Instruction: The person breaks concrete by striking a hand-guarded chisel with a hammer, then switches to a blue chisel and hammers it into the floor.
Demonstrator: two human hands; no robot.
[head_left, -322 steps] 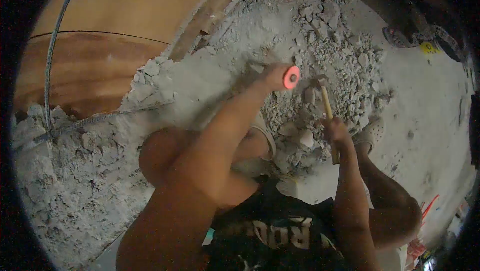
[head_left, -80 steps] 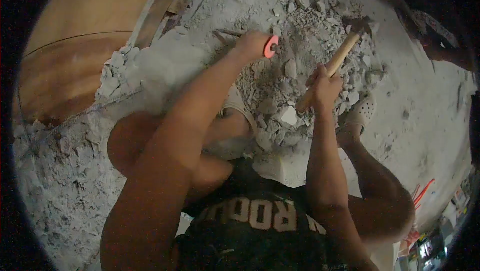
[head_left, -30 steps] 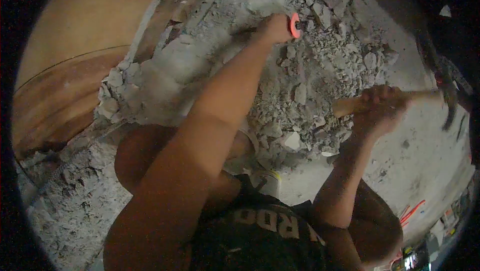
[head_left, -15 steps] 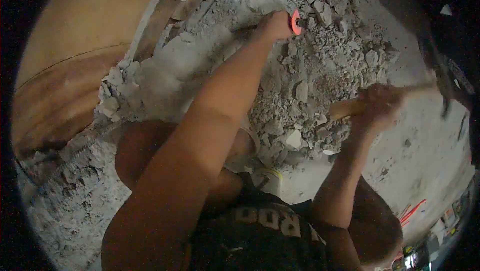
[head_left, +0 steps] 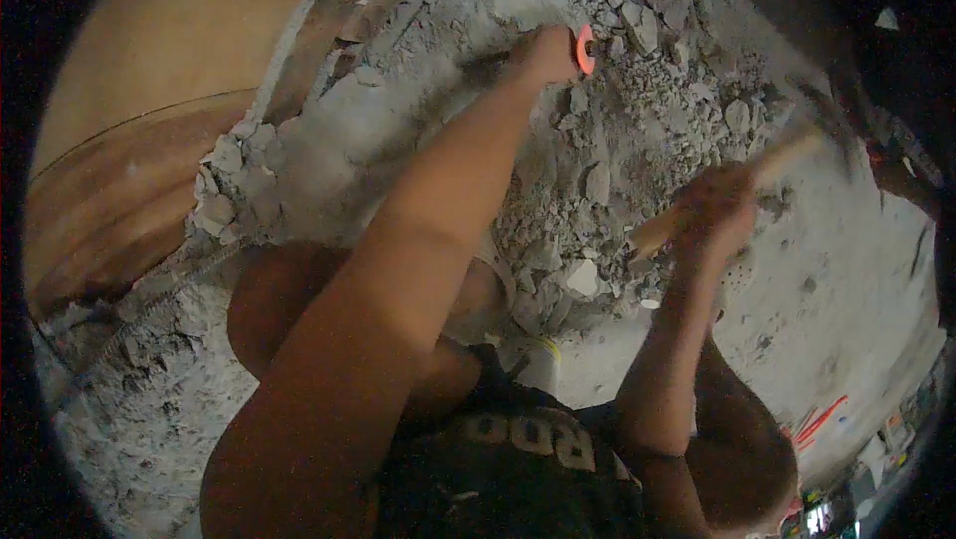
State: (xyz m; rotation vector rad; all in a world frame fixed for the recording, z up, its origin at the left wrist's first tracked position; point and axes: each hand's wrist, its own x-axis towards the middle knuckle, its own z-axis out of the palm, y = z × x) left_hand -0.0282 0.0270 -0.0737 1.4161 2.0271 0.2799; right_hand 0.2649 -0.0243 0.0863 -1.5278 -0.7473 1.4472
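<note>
My left hand [head_left: 550,54] reaches forward over the broken masonry, closed around a chisel whose round orange hand guard [head_left: 585,51] shows beside the fist. The chisel's dark struck end pokes out through the guard, pointing right; its blade is hidden behind my hand. On the right, my right hand [head_left: 715,205] is wrapped around the wooden handle of a hammer [head_left: 790,152]. The handle slants up to the right, and its dark head is smeared by motion, well apart from the chisel.
Grey rubble [head_left: 647,111] with chunks and dust spreads across the middle. A curved brown and tan surface [head_left: 159,131] borders the left. Smooth grey floor [head_left: 817,290] lies at right, with red strands [head_left: 822,422] at its lower edge. My bent knees flank the work.
My right hand has shifted left, and the hammer has tilted, its head end rising up and to the left. My left hand with the chisel has hardly moved.
</note>
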